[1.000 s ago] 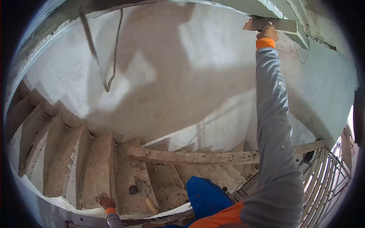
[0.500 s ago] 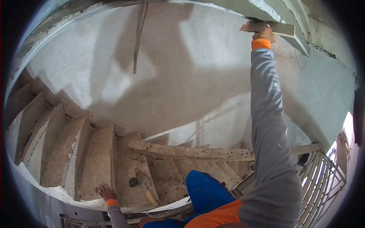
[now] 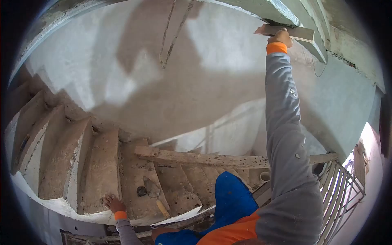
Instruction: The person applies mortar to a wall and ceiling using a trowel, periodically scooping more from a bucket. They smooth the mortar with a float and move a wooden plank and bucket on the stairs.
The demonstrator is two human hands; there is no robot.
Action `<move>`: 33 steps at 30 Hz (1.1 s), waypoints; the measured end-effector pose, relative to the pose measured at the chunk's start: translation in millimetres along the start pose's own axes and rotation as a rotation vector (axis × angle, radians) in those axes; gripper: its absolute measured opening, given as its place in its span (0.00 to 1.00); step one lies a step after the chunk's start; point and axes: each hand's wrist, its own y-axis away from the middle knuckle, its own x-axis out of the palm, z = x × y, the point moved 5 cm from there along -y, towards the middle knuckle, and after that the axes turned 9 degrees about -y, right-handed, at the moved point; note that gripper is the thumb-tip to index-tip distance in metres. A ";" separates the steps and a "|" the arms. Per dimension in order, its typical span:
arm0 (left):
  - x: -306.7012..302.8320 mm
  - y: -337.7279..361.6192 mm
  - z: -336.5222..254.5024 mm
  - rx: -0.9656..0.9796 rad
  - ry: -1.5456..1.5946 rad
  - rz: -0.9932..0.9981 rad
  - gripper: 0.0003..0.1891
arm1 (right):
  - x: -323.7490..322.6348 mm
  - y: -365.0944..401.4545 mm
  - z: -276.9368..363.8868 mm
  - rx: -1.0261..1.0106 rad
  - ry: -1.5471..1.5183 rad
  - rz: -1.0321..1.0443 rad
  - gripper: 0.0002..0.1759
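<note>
Up at the right, my right hand (image 3: 281,37) grips a flat wooden float (image 3: 300,33) with a ragged left end. The float lies against the underside of the concrete edge (image 3: 281,10) overhead, and my arm is stretched far up to it. At lower left, my left hand (image 3: 113,203) rests with spread fingers on a concrete step (image 3: 100,175), near its outer end. On the neighbouring step to its right lie a trowel (image 3: 152,188) with a wooden handle and a small dark round thing (image 3: 141,191).
Winding concrete stairs (image 3: 53,151) climb to the left. A long wooden plank (image 3: 204,158) runs along the steps below the plastered wall (image 3: 163,102). A metal grille (image 3: 337,196) stands at lower right. Thin rough strands (image 3: 175,38) hang from above, and a pipe end (image 3: 265,176) shows near my sleeve.
The view has shifted slightly. My blue-clad knee has risen and moved right. The hanging strands now show as two, farther right. My right hand still holds the float at the overhead edge.
</note>
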 end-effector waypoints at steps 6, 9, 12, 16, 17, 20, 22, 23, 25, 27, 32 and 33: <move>-1.3 2.1 1.6 0.011 0.014 -0.058 0.36 | 9.4 0.0 13.3 -0.043 -0.014 -0.030 0.30; -12.9 9.9 0.7 0.020 0.016 -0.058 0.36 | 10.5 3.1 28.2 -0.091 0.092 -0.033 0.29; -4.4 4.2 1.3 0.024 -0.005 -0.064 0.37 | 7.0 9.7 41.3 -0.143 0.198 -0.049 0.28; -6.8 6.3 2.2 0.039 0.018 -0.088 0.36 | -9.3 28.3 45.9 -0.028 -0.230 -0.091 0.26; -9.6 8.1 2.0 0.045 0.023 -0.085 0.36 | -14.1 34.5 44.6 0.038 -0.468 -0.128 0.25; -18.9 13.9 0.4 0.051 0.012 -0.078 0.35 | -20.5 46.0 46.2 0.205 -1.102 -0.246 0.24; -6.5 4.9 0.9 0.034 0.024 -0.060 0.35 | -21.3 52.8 51.7 0.425 -1.598 -0.199 0.22; 0.2 1.8 2.6 0.026 0.027 -0.049 0.35 | -10.9 62.8 59.1 0.758 -2.356 -0.272 0.22; -10.8 8.7 1.9 0.034 0.025 -0.048 0.35 | -18.2 71.8 66.4 0.707 -2.340 -0.245 0.26; -21.4 14.0 0.0 0.040 0.027 -0.048 0.35 | -22.0 76.4 73.0 0.678 -2.339 -0.218 0.28; -17.4 14.3 1.3 0.051 0.041 -0.065 0.35 | -13.8 78.7 91.3 0.586 -2.399 -0.193 0.26; -13.9 12.5 2.6 0.050 0.052 -0.078 0.35 | -10.4 77.9 94.8 0.555 -2.405 -0.192 0.25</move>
